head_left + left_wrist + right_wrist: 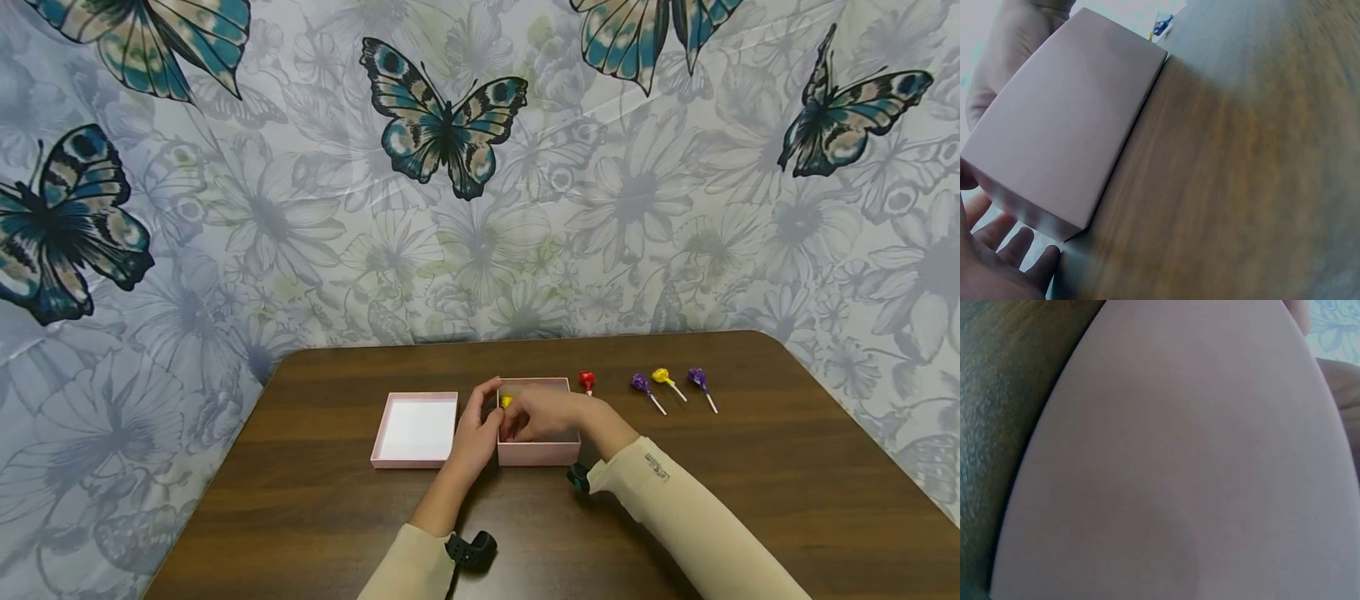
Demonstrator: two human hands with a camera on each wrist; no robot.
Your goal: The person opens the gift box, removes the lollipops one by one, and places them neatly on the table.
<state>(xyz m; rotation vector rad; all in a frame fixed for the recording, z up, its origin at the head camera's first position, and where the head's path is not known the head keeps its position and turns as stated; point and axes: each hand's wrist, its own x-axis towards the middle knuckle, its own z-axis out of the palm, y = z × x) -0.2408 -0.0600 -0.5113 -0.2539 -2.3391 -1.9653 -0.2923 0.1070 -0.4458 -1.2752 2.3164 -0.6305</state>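
A pink open box (538, 454) stands near the middle of the table. My left hand (471, 429) rests along its left side, fingers extended and spread beside the wall, thumb at the rim; the left wrist view shows these fingers (1015, 245) close by the box's end. My right hand (546, 412) reaches over the rim into the box with bent fingers, the tips hidden inside; I cannot tell whether they hold anything. A yellow-wrapped lollipop (506, 402) shows in the box by those fingers. In the right wrist view the box wall (1172, 450) fills most of the frame.
A pink-edged white lid (414, 460) lies left of the box. Right of the box lie a red lollipop (587, 380), a yellow lollipop (662, 376) and two purple lollipops (640, 382). The brown table (345, 525) ends at a butterfly-print cloth (480, 275).
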